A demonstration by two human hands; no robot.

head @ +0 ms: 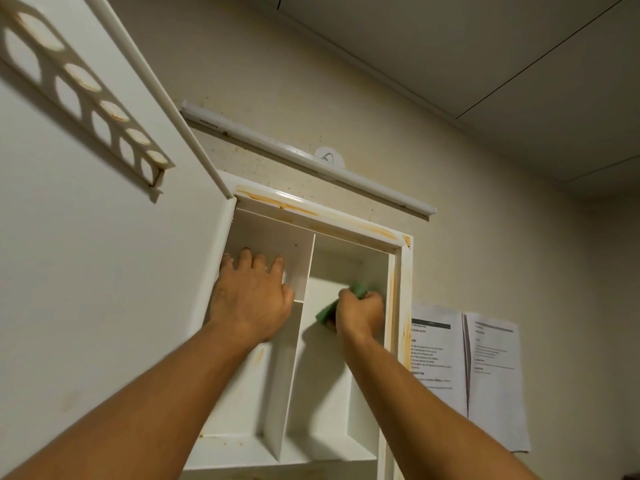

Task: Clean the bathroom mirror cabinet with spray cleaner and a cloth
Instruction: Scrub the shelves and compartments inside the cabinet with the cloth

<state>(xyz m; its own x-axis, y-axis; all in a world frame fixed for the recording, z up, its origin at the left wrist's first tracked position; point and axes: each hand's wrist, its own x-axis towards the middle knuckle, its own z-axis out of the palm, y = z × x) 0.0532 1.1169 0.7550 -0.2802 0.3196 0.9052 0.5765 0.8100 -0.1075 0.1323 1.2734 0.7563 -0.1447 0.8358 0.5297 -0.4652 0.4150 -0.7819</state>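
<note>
The right hand (pixel 360 315) is closed in a fist around a green cloth (pixel 324 314), most of which is hidden inside the grip. Only a crumpled edge to the left of the knuckles and a small tuft above them are seen, so the cloth's long axis cannot be told. The cloth is pressed into the right compartment of the open cabinet (pixel 403 289). Left of this hand, beyond the upright divider (pixel 306 268), the left hand (pixel 251 301) is laid open and flat in the left compartment, with its fingers straight and pointing up. What lies under its palm is covered. The cabinet is set upright on the wall, with its long axis vertical and its opening turned toward the camera. Its lower part is cut off by the bottom edge and partly masked by both forearms. Orange-brown stains are seen along its top and right frame. Further left of the left hand, the door (pixel 104 271) is swung open and shown from its inner face, where a rack (pixel 86 95) with round holes is fixed. Above both hands a white light bar (pixel 311 161) is mounted, and "PHILIPS" is read, inverted, near its left end. To the right of the right hand, printed sheets (pixel 491 375) are stuck to the wall, their text being too small and blurred to read.
</note>
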